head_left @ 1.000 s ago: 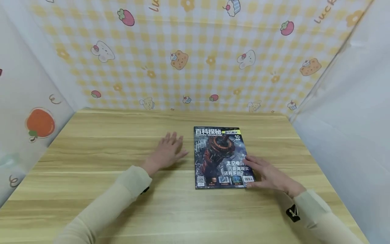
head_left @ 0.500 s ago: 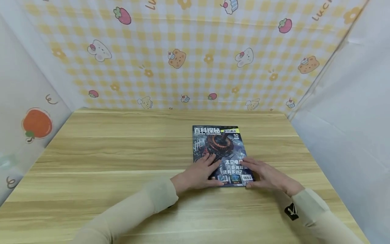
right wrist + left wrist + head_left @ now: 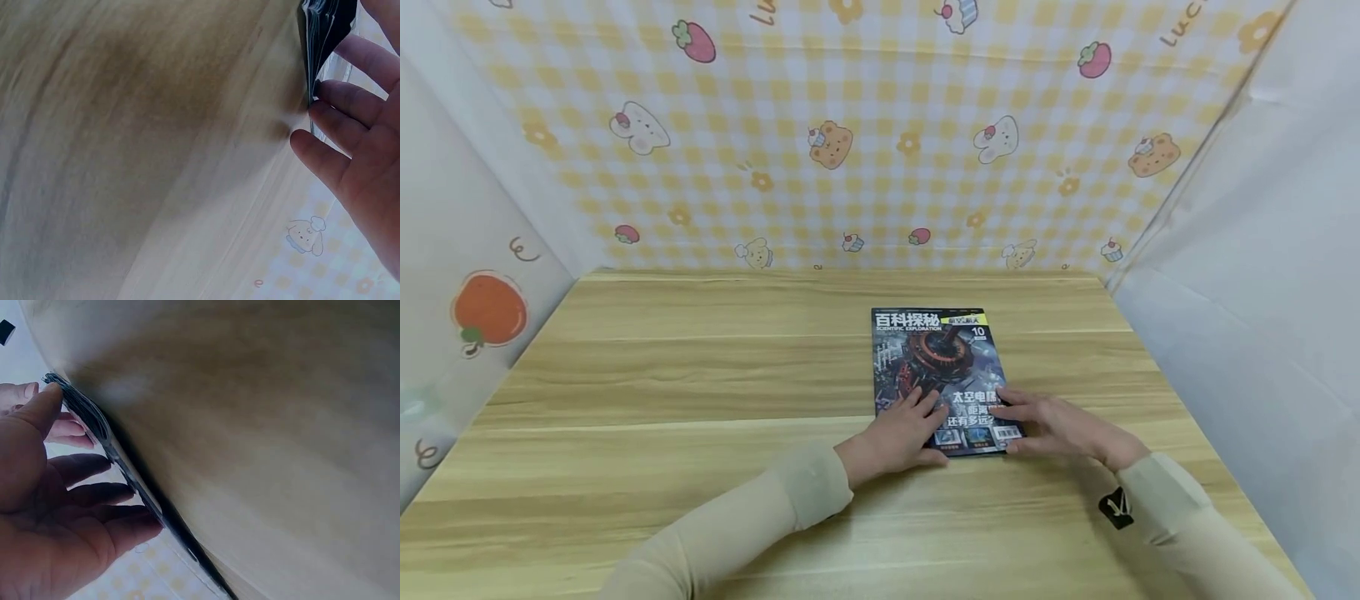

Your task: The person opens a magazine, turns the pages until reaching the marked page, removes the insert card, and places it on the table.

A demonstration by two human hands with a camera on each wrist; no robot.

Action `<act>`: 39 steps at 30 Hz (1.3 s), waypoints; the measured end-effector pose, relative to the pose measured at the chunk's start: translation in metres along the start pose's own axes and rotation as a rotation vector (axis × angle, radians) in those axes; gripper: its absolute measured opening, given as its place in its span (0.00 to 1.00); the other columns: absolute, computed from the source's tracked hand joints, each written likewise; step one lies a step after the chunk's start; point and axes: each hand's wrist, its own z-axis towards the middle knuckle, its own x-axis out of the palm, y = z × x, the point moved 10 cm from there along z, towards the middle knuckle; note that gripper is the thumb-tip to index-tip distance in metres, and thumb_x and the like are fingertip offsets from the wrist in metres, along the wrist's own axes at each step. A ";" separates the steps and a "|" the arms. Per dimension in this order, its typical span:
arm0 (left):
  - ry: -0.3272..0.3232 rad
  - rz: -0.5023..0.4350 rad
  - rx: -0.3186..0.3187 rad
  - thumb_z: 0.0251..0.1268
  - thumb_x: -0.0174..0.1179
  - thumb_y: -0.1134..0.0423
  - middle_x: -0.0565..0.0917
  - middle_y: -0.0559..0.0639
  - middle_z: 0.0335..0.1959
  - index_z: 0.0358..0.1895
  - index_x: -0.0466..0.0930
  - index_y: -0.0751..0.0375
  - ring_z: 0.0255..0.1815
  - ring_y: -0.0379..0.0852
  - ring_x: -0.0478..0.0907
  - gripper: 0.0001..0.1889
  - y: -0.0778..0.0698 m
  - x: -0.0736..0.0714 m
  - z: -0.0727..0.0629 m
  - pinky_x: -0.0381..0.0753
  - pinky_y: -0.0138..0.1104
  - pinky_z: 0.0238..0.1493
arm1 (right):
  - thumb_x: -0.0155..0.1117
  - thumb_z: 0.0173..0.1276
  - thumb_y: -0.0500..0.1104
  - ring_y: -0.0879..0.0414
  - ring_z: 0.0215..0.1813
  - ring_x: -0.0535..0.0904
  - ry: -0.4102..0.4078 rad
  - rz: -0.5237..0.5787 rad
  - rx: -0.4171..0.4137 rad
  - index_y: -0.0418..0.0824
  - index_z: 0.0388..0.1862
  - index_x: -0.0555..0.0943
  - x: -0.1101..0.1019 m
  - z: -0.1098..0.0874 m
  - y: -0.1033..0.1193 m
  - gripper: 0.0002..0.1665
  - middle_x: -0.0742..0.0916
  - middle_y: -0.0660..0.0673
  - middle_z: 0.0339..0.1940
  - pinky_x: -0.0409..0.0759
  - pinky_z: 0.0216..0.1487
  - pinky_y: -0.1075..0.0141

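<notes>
A magazine (image 3: 934,350) with a dark space-themed cover lies face up on the wooden table. My left hand (image 3: 897,435) rests on its lower left part with fingers spread over the cover. In the left wrist view that hand's fingertips touch the cover of the magazine (image 3: 128,464), and the thumb lies at its lower edge. At the lower right side, my right hand (image 3: 1063,431) has its fingertips on the magazine's edge. The right wrist view shows the page edges (image 3: 320,28) slightly fanned beside loosely extended fingers (image 3: 340,122).
The table (image 3: 662,375) reaches to a yellow checked cloth (image 3: 880,192) at the back. White cloth (image 3: 1262,275) borders the right side, and a printed white cloth (image 3: 490,208) the left.
My left hand has come from the table left of the magazine onto its lower left cover, then slid slightly right and down. The right hand has stayed at the right edge.
</notes>
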 end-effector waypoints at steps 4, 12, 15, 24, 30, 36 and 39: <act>0.034 0.004 0.008 0.67 0.45 0.40 0.54 0.57 0.74 0.72 0.57 0.55 0.74 0.59 0.50 0.35 0.001 0.002 -0.001 0.60 0.48 0.70 | 0.59 0.64 0.59 0.36 0.68 0.65 0.009 0.013 0.007 0.39 0.60 0.76 -0.001 0.000 -0.001 0.33 0.69 0.32 0.68 0.68 0.62 0.45; 0.117 0.068 0.013 0.74 0.34 0.43 0.51 0.55 0.75 0.74 0.53 0.53 0.75 0.56 0.47 0.31 0.000 0.007 0.000 0.58 0.45 0.71 | 0.59 0.64 0.60 0.41 0.56 0.78 -0.042 -0.034 -0.031 0.40 0.57 0.78 -0.004 -0.005 0.004 0.32 0.74 0.31 0.64 0.77 0.54 0.50; 0.120 0.063 0.026 0.74 0.34 0.43 0.52 0.55 0.75 0.74 0.53 0.53 0.75 0.56 0.47 0.30 -0.001 0.007 -0.001 0.58 0.45 0.71 | 0.61 0.65 0.54 0.44 0.50 0.82 -0.081 -0.066 -0.072 0.40 0.56 0.80 -0.008 -0.007 0.009 0.26 0.77 0.31 0.60 0.80 0.50 0.54; 0.043 0.010 0.011 0.67 0.43 0.37 0.57 0.57 0.73 0.71 0.60 0.54 0.73 0.58 0.54 0.35 -0.001 0.000 0.000 0.62 0.46 0.69 | 0.66 0.57 0.37 0.48 0.44 0.85 -0.339 -0.342 -0.260 0.43 0.45 0.85 -0.024 -0.013 0.036 0.15 0.87 0.41 0.44 0.83 0.41 0.59; -0.095 0.010 -0.001 0.64 0.48 0.36 0.64 0.58 0.70 0.68 0.65 0.57 0.70 0.53 0.62 0.36 -0.013 -0.015 0.003 0.76 0.43 0.58 | 0.56 0.69 0.48 0.51 0.41 0.85 -0.486 -0.368 -0.341 0.42 0.41 0.86 -0.035 -0.016 0.050 0.14 0.88 0.45 0.40 0.83 0.40 0.62; -0.259 0.098 0.068 0.69 0.50 0.45 0.75 0.53 0.62 0.66 0.68 0.58 0.59 0.47 0.76 0.29 -0.039 -0.032 0.013 0.81 0.35 0.48 | 0.52 0.71 0.52 0.51 0.41 0.85 -0.562 -0.355 -0.321 0.41 0.42 0.85 -0.044 -0.019 0.056 0.19 0.88 0.45 0.41 0.83 0.41 0.60; -0.341 0.114 0.093 0.70 0.51 0.51 0.78 0.51 0.58 0.65 0.68 0.58 0.50 0.44 0.81 0.25 -0.046 -0.039 0.013 0.83 0.33 0.40 | 0.63 0.64 0.46 0.46 0.44 0.84 -0.607 -0.308 -0.216 0.36 0.48 0.81 -0.050 -0.023 0.047 0.18 0.87 0.41 0.45 0.82 0.44 0.56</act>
